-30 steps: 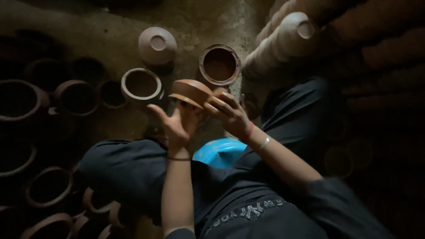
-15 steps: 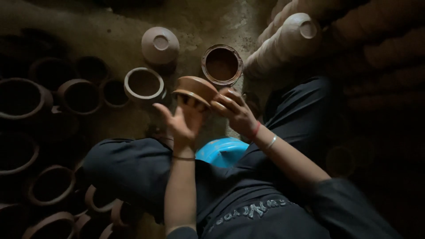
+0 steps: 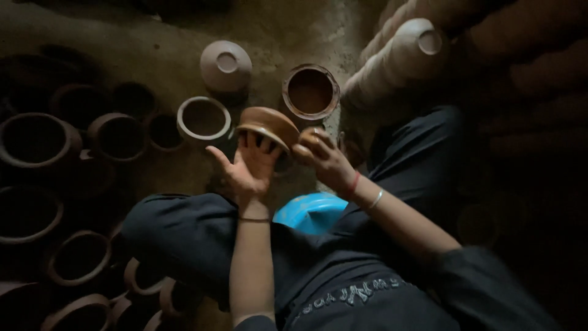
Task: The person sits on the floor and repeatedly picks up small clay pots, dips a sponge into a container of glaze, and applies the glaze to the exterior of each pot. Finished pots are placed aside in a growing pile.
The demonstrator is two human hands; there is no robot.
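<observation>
The person sits cross-legged on a dirt floor, and both hands meet over the lap around a small brown clay bowl. The left hand is spread open, palm up, its fingertips propping the bowl from below — a cradle rather than a clamp, which leaves the piece free to turn. The bowl is tilted, its rim facing up and away. The right hand is curled at the bowl's right edge and seems to press something small and pale against it; whether that is a rag, a stone or only a knuckle cannot be told in this dim light.

A bright blue basin sits between the knees, just below the hands, close enough to reach without shifting. Ahead of the bowl stand an open pot with dark reddish contents and a pale-rimmed pot, both upright near the middle of the floor; an upturned pot rests base-up behind them, toward the far edge. Along the floor's left edge, many dark open pots crowd mouth-up. At the far right corner a stack of pale nested pots leans sideways — probably stacked so to save room.
</observation>
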